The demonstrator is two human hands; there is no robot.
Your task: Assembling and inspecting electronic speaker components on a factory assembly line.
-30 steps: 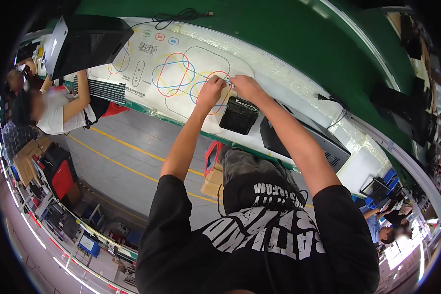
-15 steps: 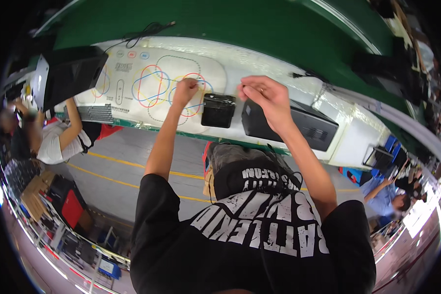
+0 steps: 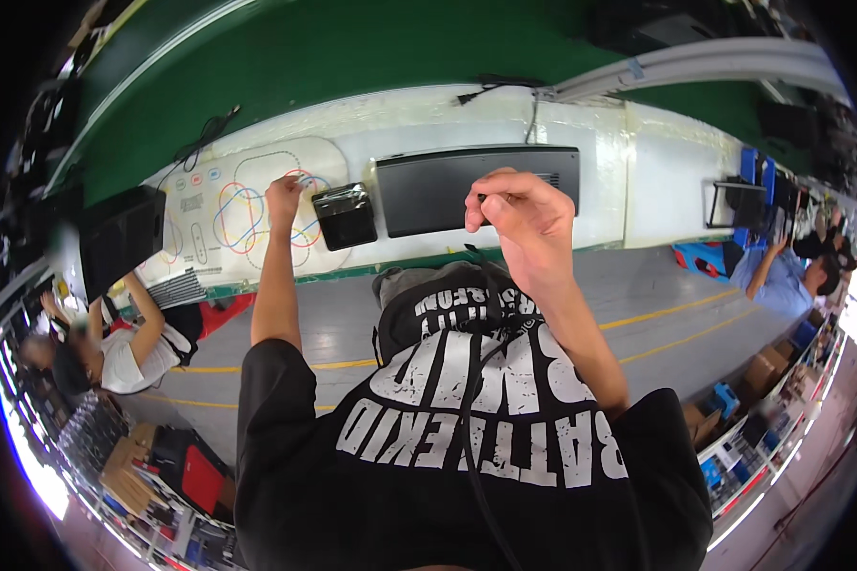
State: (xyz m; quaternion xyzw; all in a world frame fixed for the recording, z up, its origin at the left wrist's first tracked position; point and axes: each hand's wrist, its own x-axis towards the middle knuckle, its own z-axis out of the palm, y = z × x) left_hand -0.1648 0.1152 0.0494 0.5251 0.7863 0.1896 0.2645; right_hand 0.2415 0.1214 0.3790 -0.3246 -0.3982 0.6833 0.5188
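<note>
My left hand [image 3: 284,202] is over the pale mat printed with coloured loops [image 3: 262,155], just left of a black square tray [image 3: 346,228]. Its fingers are pinched together, and what they hold, if anything, is too small to make out. My right hand [image 3: 533,224] is raised in front of a long flat black case [image 3: 427,195], covering part of its right half. Between its thumb and fingertips is a small dark piece [image 3: 483,198] whose kind I cannot tell. The tray stands beside the left end of the case, touched by neither hand.
A black machine housing [image 3: 124,238] and a grey ribbed part [image 3: 176,285] lie at the bench's left. Cables [image 3: 205,138] rest on the green surface [image 3: 352,48] behind. Co-workers [image 3: 138,343] sit at left and right. A blue rack [image 3: 752,190] stands far right.
My view has swung to the right, so the bench and tray appear further left. The long case shows more fully, with my right hand now in front of it. Both hands keep their pinched fingers.
</note>
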